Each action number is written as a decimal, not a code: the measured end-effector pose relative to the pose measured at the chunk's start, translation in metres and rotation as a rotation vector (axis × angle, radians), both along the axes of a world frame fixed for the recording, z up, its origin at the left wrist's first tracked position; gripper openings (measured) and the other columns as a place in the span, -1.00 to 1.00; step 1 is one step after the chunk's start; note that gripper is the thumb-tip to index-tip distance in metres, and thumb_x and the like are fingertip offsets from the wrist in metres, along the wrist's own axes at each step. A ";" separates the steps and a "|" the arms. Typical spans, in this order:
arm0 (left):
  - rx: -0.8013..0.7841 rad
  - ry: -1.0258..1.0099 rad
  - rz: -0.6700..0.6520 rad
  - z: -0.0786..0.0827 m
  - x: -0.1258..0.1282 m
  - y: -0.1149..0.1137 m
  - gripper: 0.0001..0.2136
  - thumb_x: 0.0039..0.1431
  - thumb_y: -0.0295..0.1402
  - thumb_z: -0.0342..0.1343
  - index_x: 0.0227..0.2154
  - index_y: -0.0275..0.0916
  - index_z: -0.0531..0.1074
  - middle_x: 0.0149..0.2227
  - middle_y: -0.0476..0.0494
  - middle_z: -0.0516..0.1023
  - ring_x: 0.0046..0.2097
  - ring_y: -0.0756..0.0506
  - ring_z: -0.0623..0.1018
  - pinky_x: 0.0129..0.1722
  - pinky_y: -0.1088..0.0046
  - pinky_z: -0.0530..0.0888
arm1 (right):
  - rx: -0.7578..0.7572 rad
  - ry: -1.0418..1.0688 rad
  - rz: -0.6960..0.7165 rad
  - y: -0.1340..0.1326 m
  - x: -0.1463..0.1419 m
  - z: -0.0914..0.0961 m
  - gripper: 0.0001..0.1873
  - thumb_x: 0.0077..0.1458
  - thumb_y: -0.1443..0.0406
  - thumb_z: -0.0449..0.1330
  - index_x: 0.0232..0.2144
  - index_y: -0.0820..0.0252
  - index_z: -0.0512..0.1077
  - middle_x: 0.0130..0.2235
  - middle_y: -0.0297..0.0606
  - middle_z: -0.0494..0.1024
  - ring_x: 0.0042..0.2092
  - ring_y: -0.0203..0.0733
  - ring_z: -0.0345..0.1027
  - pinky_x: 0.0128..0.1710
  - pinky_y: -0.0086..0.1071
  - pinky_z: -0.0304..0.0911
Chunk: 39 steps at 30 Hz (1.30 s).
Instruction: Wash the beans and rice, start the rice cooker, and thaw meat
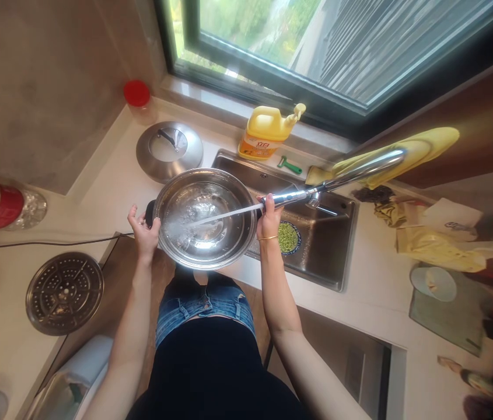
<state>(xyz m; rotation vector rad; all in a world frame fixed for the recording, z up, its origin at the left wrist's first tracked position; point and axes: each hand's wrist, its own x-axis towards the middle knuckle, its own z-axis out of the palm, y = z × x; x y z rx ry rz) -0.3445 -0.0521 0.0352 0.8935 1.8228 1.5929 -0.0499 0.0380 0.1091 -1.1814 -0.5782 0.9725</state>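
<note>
A shiny metal pot [206, 248] is held level in front of my body, near the left end of the sink [334, 256]. My left hand [145, 233] grips its black side handle [150, 213]. My right hand [269, 220] is closed around the chrome faucet head [285, 199], right beside the pot's rim. From the faucet head a stream of water [228, 215] shoots leftward into the pot and splashes on its inner left side. Some water lies in the bottom. Below my right wrist, a patterned plate with chopped green pieces [289, 239] stands in the sink, partly hidden by my arm.
A steel lid [170, 154] and a red-capped jar [137, 96] stand behind the pot. At the sink's back are a yellow detergent jug [264, 134] and a green peeler [290, 165]. A perforated steamer tray [65, 293] lies left; a cutting board [451, 318] lies right.
</note>
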 end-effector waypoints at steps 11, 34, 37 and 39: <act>0.004 -0.040 -0.004 -0.002 -0.001 0.001 -0.29 0.06 -0.41 0.18 0.24 -0.23 -0.01 0.10 -0.42 0.35 0.21 -0.23 0.42 0.18 0.01 0.39 | 0.007 -0.022 0.004 0.002 0.001 -0.004 -0.58 -0.08 0.02 0.33 -0.30 0.06 0.26 -0.39 -0.54 0.47 -0.31 -0.33 0.45 -0.14 -0.35 0.37; 0.017 -0.060 -0.001 0.000 0.000 0.001 -0.29 0.02 -0.37 0.19 0.21 -0.24 0.00 0.02 -0.36 0.36 0.10 -0.19 0.49 0.17 0.06 0.39 | 0.022 -0.003 0.010 0.000 0.000 -0.002 -0.60 -0.07 0.07 0.34 -0.30 0.06 0.26 -0.38 -0.55 0.48 -0.31 -0.35 0.45 -0.10 -0.37 0.36; 0.013 -0.080 -0.007 0.002 0.000 0.001 -0.28 0.02 -0.35 0.19 0.21 -0.24 -0.01 0.01 -0.35 0.38 0.05 -0.19 0.52 0.16 0.04 0.39 | 0.012 -0.033 0.013 0.000 -0.001 -0.001 -0.62 -0.04 0.05 0.32 -0.30 0.06 0.26 -0.39 -0.53 0.48 -0.30 -0.33 0.45 -0.11 -0.36 0.36; 0.009 -0.090 -0.008 0.002 0.001 0.001 -0.28 0.02 -0.36 0.19 0.22 -0.24 -0.02 0.00 -0.35 0.38 0.02 -0.18 0.54 0.16 0.04 0.39 | 0.010 -0.044 0.008 -0.001 -0.001 -0.001 -0.61 -0.04 0.03 0.32 -0.30 0.05 0.26 -0.38 -0.53 0.47 -0.30 -0.33 0.45 -0.12 -0.36 0.36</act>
